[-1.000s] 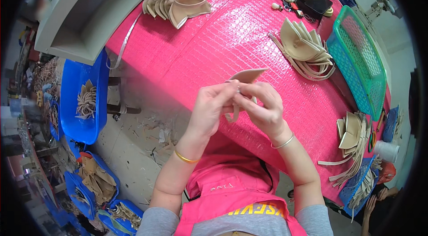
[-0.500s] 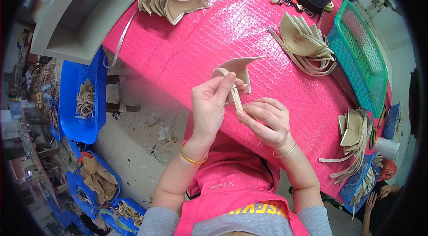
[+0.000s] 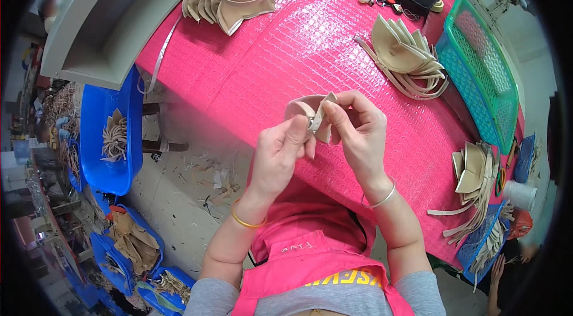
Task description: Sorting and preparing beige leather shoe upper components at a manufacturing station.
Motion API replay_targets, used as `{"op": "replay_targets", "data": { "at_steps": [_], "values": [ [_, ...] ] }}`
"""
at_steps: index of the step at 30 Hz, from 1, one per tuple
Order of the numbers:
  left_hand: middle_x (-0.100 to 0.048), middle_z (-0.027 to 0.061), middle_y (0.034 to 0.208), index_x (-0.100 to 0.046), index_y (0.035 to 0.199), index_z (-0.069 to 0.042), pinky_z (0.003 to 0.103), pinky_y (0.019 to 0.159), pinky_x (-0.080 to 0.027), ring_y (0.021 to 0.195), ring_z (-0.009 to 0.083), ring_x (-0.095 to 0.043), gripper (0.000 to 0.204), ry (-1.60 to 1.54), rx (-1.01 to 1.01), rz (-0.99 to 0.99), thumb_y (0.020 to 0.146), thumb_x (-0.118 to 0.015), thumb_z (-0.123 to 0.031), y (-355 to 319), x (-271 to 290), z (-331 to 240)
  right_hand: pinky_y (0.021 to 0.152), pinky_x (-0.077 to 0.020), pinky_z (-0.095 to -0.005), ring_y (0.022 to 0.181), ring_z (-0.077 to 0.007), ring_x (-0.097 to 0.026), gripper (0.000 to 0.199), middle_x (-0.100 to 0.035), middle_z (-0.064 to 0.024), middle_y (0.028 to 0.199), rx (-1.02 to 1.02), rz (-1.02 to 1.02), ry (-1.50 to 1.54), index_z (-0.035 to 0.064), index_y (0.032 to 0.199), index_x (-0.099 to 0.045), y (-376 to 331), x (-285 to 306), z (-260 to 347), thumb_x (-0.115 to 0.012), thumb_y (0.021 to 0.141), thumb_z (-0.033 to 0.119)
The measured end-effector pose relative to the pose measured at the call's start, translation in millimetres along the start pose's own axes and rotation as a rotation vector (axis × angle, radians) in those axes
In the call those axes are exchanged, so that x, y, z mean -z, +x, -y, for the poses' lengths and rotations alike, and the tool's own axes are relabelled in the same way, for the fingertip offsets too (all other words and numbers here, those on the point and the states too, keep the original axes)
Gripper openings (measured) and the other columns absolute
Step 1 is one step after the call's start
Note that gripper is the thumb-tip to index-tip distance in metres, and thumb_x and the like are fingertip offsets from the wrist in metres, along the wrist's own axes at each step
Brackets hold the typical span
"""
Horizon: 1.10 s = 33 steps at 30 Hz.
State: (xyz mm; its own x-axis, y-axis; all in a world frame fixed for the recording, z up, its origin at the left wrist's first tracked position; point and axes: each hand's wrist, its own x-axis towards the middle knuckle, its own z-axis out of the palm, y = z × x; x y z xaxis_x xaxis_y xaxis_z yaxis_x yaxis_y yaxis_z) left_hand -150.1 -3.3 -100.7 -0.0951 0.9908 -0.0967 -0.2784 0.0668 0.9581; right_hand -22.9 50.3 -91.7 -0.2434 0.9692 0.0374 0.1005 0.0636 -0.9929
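L hand [image 3: 280, 152] & R hand [image 3: 357, 131] both pinching 1 beige leather piece [image 3: 310, 114] — fingers closing on it, hovering above pink table [image 3: 250, 71] — 2 hands nearly touching.

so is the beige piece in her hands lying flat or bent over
Bent over. The beige piece curls round between the left hand and right hand, held above the pink table.
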Motion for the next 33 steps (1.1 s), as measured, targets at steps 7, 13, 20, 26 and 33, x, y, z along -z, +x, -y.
{"op": "replay_targets", "data": {
  "at_steps": [7, 13, 20, 26, 33],
  "values": [
    [-0.059, 0.002, 0.072, -0.059, 0.099, 0.004, 0.017, 0.053, -0.041, 0.06, 0.005, -0.052, 0.019, 0.044, 0.011, -0.043, 0.082, -0.056, -0.005, -5.9, -1.7, -17.2, 0.052, -0.0475, -0.0228, 0.067, -0.0124, -0.059, 0.012, -0.061, -0.0098, 0.082, -0.111, 0.093, 0.59, -0.002, 0.088, -0.054, -12.5, 1.9, 6.2, -0.054, 0.083, 0.009],
    [-0.06, 0.0052, 0.079, -0.058, 0.098, 0.005, 0.02, 0.062, -0.048, 0.07, 0.01, -0.057, 0.019, 0.038, 0.047, -0.033, 0.082, -0.054, -0.003, -3.0, 2.2, -19.4, 0.05, -0.0459, -0.0223, 0.059, -0.0146, -0.058, 0.012, -0.061, -0.0126, 0.087, -0.249, 0.161, 0.871, -0.0002, 0.089, -0.053, -17.9, -2.1, 1.5, -0.054, 0.084, 0.01],
    [-0.061, 0.0062, 0.081, -0.058, 0.1, 0.005, 0.022, 0.063, -0.049, 0.068, 0.0099, -0.057, 0.02, -0.105, 0.089, 0.118, 0.082, -0.053, -0.003, -4.5, 6.0, -26.6, 0.049, -0.0443, -0.0219, 0.058, -0.014, -0.057, 0.01, -0.061, -0.0104, 0.083, -0.233, 0.15, 0.889, 0.0016, 0.09, -0.054, -20.1, -4.7, 0.7, -0.053, 0.084, 0.009],
    [-0.062, 0.0067, 0.082, -0.054, 0.105, 0.006, 0.023, 0.065, -0.049, 0.073, 0.0117, -0.059, 0.024, 0.207, -0.007, -0.024, 0.081, -0.051, 0.002, -5.8, 3.4, -14.4, 0.042, -0.0388, -0.0216, 0.045, -0.0089, -0.046, 0.01, -0.054, -0.0033, 0.068, -0.41, 0.305, 1.041, 0.0032, 0.079, -0.05, -22.8, -2.7, -2.8, -0.054, 0.083, 0.011],
    [-0.061, 0.0096, 0.086, -0.052, 0.108, 0.002, 0.02, 0.064, -0.048, 0.074, 0.0104, -0.058, 0.031, 0.41, -0.091, -0.096, 0.078, -0.05, 0.008, -3.5, 2.5, -8.5, 0.041, -0.0364, -0.0236, 0.041, -0.0101, -0.042, 0.011, -0.052, -0.0023, 0.067, -0.57, 0.223, 0.966, 0.0087, 0.076, -0.046, -24.4, -12.1, -14.1, -0.052, 0.081, 0.016]
  ]
}}
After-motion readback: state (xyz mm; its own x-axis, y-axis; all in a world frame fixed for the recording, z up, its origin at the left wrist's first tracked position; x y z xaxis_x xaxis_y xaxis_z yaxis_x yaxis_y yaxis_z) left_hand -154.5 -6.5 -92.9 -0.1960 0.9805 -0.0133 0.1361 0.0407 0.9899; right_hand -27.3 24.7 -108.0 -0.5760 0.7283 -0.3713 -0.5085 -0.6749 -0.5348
